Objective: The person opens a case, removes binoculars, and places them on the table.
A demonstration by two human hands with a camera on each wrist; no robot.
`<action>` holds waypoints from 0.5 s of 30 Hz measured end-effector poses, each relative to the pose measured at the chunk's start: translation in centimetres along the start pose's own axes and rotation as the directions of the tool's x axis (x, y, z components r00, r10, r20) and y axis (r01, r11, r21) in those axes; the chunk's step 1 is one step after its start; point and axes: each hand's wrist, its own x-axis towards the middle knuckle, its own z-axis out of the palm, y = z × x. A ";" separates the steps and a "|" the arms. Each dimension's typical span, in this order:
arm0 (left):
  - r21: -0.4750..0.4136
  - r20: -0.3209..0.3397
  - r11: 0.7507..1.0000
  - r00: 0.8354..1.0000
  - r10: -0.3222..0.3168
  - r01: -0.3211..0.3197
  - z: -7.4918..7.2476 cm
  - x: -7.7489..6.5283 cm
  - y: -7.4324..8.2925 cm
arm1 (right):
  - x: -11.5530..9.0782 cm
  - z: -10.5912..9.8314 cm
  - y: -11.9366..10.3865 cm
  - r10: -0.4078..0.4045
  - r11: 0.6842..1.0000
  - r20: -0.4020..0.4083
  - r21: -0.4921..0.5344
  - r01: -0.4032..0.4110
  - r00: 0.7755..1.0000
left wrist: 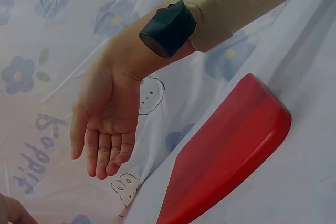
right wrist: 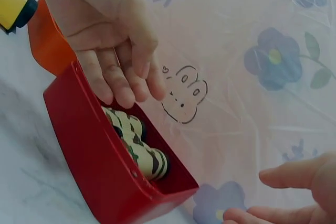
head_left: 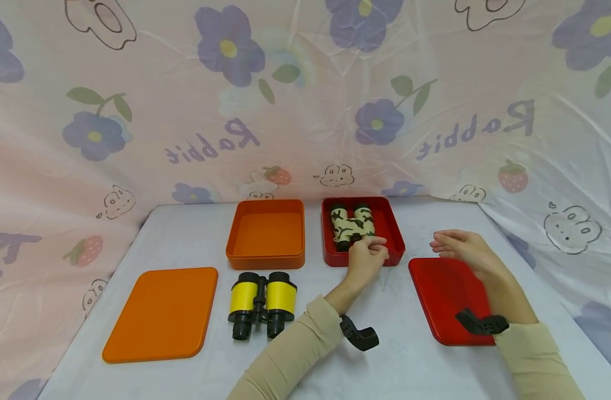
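My left hand point(head_left: 366, 261) is over the front of the red box point(head_left: 391, 225), beside small camouflage binoculars point(head_left: 354, 226) that lie inside it. In the right wrist view the fingers of this left hand point(right wrist: 110, 51) hang loosely just above the camouflage binoculars point(right wrist: 144, 153), gripping nothing. Over the far part of the red lid point(head_left: 445, 297) hovers my right hand point(head_left: 467, 253), empty, with its fingers extended. The left wrist view shows the palm of that right hand point(left wrist: 110, 114) turned toward the camera, with the red lid point(left wrist: 226, 150) below.
An orange box point(head_left: 265, 230) stands left of the red one. In front of it lie yellow and black binoculars point(head_left: 262, 303), close to the left forearm. An orange lid point(head_left: 162, 314) lies at the left on the white table point(head_left: 395, 366). Behind hangs a patterned cloth point(head_left: 305, 100).
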 end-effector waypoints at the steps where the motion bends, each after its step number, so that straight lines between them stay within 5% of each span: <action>1: 0.007 -0.005 1.000 1.000 0.004 -0.004 -0.1 0.1 0.0 | 0.1 0.1 -0.2 -0.007 1.000 0.003 -0.003 0.007 1.000; 15: 0.046 -0.030 0.998 0.999 0.034 -0.033 -2.4 1.1 0.4 | 1.5 2.1 -2.1 -0.066 0.997 0.040 0.040 0.065 0.997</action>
